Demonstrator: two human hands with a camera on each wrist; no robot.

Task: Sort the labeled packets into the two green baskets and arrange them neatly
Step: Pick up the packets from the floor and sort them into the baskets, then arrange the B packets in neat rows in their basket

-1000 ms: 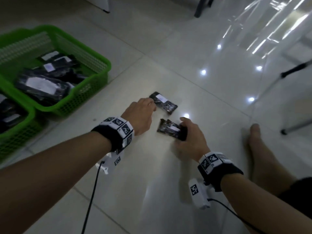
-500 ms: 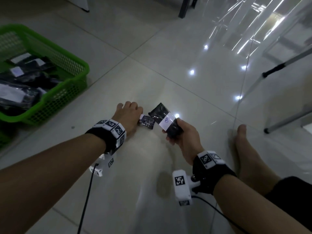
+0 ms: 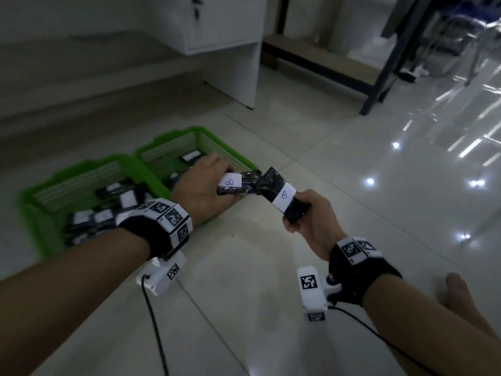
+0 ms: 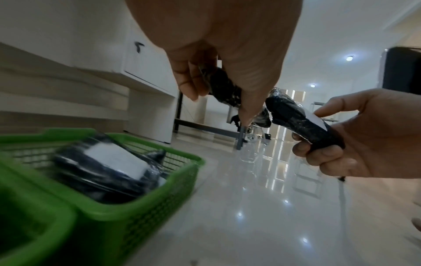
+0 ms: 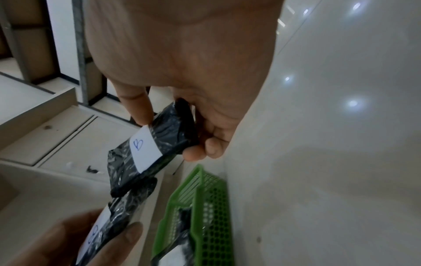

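Two green baskets sit side by side on the floor at the left: the nearer-left basket (image 3: 35, 202) and the far-right basket (image 3: 206, 134), both holding several black packets with white labels. My left hand (image 3: 206, 183) grips a black packet (image 3: 238, 183) labelled B above the far-right basket's near corner. My right hand (image 3: 306, 213) grips a second black packet (image 3: 282, 196), also labelled B, raised just right of the first; their ends almost touch. In the right wrist view this packet (image 5: 150, 149) shows its B label, pinched between thumb and fingers.
A white cabinet (image 3: 230, 36) stands behind the baskets, and a dark-framed table leg (image 3: 379, 74) stands further right. My bare foot (image 3: 458, 294) rests on the glossy tiled floor at lower right. Cables trail from both wrist cameras.
Both hands have lifted their packets off the floor and carried them left toward the baskets. The view has swung up and left, so both baskets now lie just beyond my left hand.
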